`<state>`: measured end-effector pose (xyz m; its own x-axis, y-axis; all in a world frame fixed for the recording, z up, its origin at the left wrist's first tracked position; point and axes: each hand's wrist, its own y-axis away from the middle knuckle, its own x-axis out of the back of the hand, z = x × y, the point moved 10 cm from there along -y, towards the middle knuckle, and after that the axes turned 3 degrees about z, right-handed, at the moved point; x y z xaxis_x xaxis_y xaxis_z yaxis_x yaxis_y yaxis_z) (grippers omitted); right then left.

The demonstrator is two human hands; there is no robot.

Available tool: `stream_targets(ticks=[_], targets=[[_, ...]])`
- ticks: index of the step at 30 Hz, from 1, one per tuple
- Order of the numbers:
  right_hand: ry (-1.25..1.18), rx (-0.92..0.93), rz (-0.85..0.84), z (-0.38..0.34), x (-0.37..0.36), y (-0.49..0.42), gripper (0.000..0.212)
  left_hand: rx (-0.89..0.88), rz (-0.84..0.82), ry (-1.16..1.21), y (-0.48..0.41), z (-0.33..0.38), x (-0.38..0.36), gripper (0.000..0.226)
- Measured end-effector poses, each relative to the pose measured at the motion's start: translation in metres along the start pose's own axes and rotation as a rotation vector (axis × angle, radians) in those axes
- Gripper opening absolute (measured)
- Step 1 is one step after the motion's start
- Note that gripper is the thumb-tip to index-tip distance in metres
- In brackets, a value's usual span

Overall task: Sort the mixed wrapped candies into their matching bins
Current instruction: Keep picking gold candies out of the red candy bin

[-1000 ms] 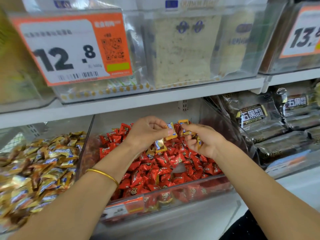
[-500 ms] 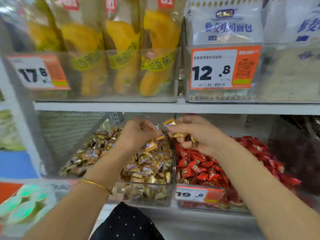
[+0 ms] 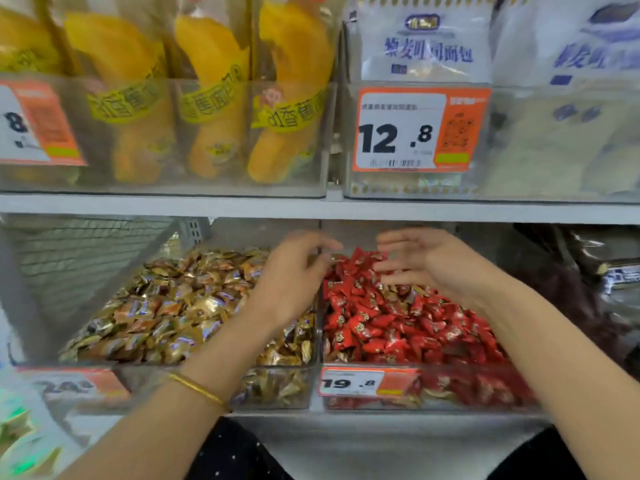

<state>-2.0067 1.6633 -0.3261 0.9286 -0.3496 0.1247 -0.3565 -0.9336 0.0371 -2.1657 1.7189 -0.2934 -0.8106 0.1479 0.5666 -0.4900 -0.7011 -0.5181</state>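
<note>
Two clear bins stand side by side on the lower shelf. The left bin (image 3: pixel 277 393) is heaped with gold-wrapped candies (image 3: pixel 173 306). Red-wrapped candies (image 3: pixel 398 327) fill the right bin (image 3: pixel 519 393), with a few gold ones mixed in near its middle (image 3: pixel 394 289). My left hand (image 3: pixel 294 271) hovers over the divider between the bins, fingers loosely spread and holding nothing. Above the back of the red bin, my right hand (image 3: pixel 422 261) also holds nothing, its fingers spread and pointing left.
A white shelf board (image 3: pixel 311 207) runs just above my hands. On it stand bins of yellow banana-shaped packs (image 3: pixel 214 98) and white bread packs (image 3: pixel 429 46). Price tags (image 3: pixel 367 382) hang on the bin fronts. Dark packets (image 3: pixel 609 271) lie at the right.
Both hands held gold candies at the divider half a second ago; now both are open and empty. The view has shifted left from the red bin to both bins.
</note>
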Motion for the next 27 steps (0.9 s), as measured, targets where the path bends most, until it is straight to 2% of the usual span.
stream_targets(ticks=[3, 5, 7, 9, 11, 13, 15, 17, 19, 20, 21, 23, 25, 27], targets=[[0.155, -0.049, 0.145, 0.029, 0.071, 0.008, 0.034, -0.118, -0.212, 0.007, -0.006, 0.037, -0.067, 0.026], [0.286, -0.106, 0.157, 0.051, 0.100, 0.005, 0.036, -0.147, -0.374, -0.054, -0.009, 0.045, -0.115, 0.026], [0.413, -0.121, 0.065, 0.068, 0.104, -0.003, 0.031, -0.160, -0.532, -0.239, -0.010, 0.038, -0.159, 0.030], [0.554, -0.059, -0.104, 0.082, 0.087, -0.014, 0.026, -0.120, -0.712, -0.517, -0.003, 0.017, -0.191, 0.043], [0.731, 0.015, -0.271, 0.098, 0.062, -0.022, 0.036, -0.035, -0.876, -0.711, 0.007, -0.008, -0.206, 0.059], [0.918, 0.064, -0.346, 0.112, 0.052, -0.029, 0.042, 0.025, -0.962, -0.782, 0.009, -0.022, -0.208, 0.069], [1.119, 0.037, -0.350, 0.121, 0.067, -0.033, 0.028, 0.069, -0.993, -0.797, 0.005, -0.029, -0.204, 0.077], [1.270, -0.105, -0.367, 0.132, 0.094, -0.031, 0.016, 0.104, -1.028, -0.812, 0.002, -0.032, -0.200, 0.082], [1.229, -0.134, -0.328, 0.122, 0.109, -0.031, 0.010, 0.125, -1.056, -0.822, 0.000, -0.033, -0.198, 0.079], [1.162, -0.069, -0.269, 0.108, 0.108, -0.036, 0.011, 0.133, -1.038, -0.810, -0.004, -0.033, -0.199, 0.073], [1.115, 0.029, -0.194, 0.092, 0.104, -0.043, 0.015, 0.140, -0.977, -0.775, -0.010, -0.031, -0.199, 0.067], [1.066, 0.189, -0.084, 0.070, 0.089, -0.057, 0.028, 0.136, -0.752, -0.703, -0.030, -0.024, -0.197, 0.051], [1.106, 0.229, -0.120, 0.078, 0.068, -0.067, 0.034, 0.074, -0.595, -0.716, -0.041, -0.016, -0.197, 0.041], [1.230, 0.185, -0.200, 0.098, 0.054, -0.072, 0.027, 0.018, -0.586, -0.778, -0.042, -0.018, -0.204, 0.041]])
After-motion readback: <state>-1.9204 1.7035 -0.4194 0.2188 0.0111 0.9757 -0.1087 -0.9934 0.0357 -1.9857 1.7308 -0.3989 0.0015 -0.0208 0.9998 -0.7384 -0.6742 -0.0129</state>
